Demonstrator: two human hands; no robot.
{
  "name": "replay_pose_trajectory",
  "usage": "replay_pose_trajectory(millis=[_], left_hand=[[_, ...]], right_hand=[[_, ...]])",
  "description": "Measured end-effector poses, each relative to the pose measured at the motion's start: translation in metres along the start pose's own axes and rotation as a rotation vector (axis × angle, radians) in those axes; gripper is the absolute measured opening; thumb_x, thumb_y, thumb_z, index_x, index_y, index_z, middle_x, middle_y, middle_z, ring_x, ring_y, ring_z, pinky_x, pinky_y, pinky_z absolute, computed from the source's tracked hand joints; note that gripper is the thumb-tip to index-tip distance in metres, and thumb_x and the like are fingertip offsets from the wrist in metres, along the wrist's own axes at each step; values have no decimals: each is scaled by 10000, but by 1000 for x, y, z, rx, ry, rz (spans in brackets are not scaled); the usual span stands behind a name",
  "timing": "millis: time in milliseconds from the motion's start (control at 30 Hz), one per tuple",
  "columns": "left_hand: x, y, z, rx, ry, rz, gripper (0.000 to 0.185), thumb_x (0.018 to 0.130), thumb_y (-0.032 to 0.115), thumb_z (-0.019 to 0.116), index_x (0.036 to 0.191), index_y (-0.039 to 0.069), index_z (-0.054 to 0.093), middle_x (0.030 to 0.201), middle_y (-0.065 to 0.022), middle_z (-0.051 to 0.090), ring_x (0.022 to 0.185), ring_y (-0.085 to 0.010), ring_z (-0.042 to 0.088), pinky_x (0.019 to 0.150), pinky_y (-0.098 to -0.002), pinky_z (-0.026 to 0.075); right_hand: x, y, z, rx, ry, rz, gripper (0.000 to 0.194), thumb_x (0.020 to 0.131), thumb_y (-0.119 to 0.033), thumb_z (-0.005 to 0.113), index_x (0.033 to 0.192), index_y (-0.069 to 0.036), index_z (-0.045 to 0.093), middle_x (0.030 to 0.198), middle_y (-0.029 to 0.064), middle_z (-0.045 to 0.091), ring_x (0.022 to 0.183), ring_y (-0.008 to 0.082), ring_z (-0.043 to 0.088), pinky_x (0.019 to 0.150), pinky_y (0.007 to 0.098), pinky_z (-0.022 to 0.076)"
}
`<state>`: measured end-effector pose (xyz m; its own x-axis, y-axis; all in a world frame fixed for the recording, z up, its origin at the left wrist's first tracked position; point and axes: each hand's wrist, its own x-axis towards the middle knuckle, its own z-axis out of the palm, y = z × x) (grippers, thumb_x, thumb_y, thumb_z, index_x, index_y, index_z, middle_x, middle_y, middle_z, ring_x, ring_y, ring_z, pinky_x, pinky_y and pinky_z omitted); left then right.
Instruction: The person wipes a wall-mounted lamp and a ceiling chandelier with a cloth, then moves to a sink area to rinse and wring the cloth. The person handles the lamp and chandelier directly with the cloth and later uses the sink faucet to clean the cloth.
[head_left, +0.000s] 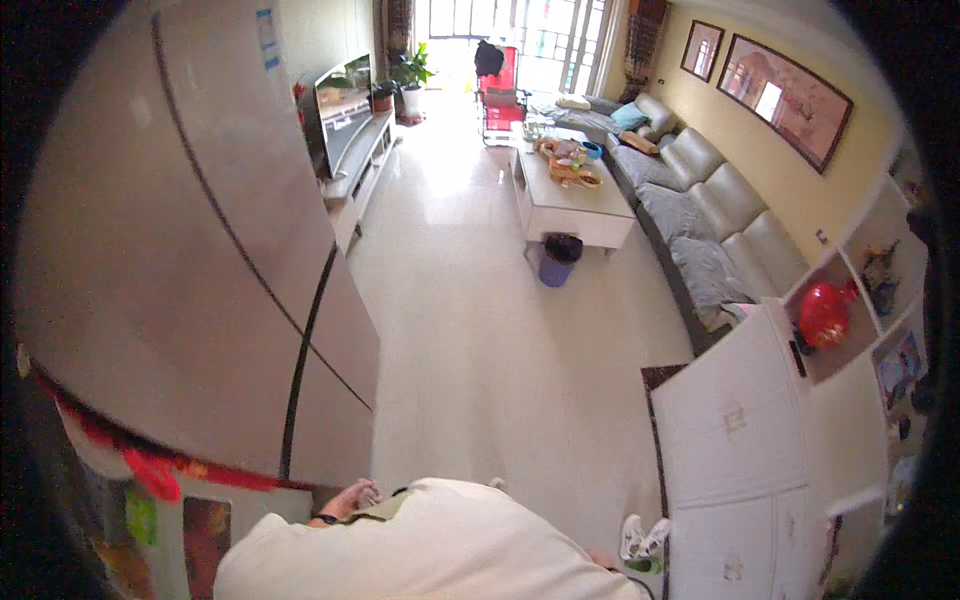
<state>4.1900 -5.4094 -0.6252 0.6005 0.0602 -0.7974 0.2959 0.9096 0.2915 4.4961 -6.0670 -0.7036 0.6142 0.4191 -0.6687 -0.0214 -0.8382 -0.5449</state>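
At the bottom of the view, my left hand (355, 499) shows past the cream-coloured top (450, 540) that I wear. A dark band (324, 519) circles that wrist. The fingers are blurred, with a pale patch at their tips, so what they hold cannot be told. Nearest to this hand is the lower edge of a tall grey refrigerator (225, 360). Of my right arm only a small strip of skin (602, 559) peeks out beside the top; the right hand itself is hidden. Pale floor tiles (465, 360) stretch ahead of me.
White shoes (643, 538) stand by a white shoe cabinet (739, 420) on the right. Further off are a blue waste bin (556, 270), a laden coffee table (577, 217), a grey sofa (720, 210), a television (345, 112) and a red folding chair (501, 112).
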Motion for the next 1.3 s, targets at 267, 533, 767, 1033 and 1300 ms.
replay_pose_trajectory(millis=[267,533,767,1033,1300], left_hand=[[125,143,96,-108,68,70,174,878,275,560,854,106,593,745,-38,606,679,-198,595,685,-348,517],[227,342,133,-192,166,137,186,859,288,590,842,103,593,765,-48,615,696,-228,598,718,-389,520],[340,574,221,-240,162,122,200,878,289,561,830,98,596,816,-85,633,724,-247,609,723,-403,524],[490,797,301,-292,-109,114,197,898,270,526,845,89,583,801,-80,625,684,-200,589,622,-346,527],[555,948,359,-173,232,369,237,874,327,562,874,93,601,836,-105,640,774,-237,630,718,-378,539]], right_hand=[[365,-318,-190,-237,235,-240,305,826,-251,549,1066,-85,639,1002,121,662,900,252,632,778,383,493],[534,-435,-262,-14,-16,-47,336,839,-226,602,1128,-56,589,904,51,662,791,134,615,693,296,511],[564,-451,-335,144,-260,334,315,819,-140,589,1113,-24,592,913,104,652,813,205,618,676,341,514],[794,-588,-471,-755,-85,302,212,768,-192,623,910,-46,684,871,132,679,756,267,648,654,360,510],[1152,-1017,-586,-201,282,-351,296,853,-180,529,1109,-53,603,1033,150,647,963,281,614,830,351,481]])
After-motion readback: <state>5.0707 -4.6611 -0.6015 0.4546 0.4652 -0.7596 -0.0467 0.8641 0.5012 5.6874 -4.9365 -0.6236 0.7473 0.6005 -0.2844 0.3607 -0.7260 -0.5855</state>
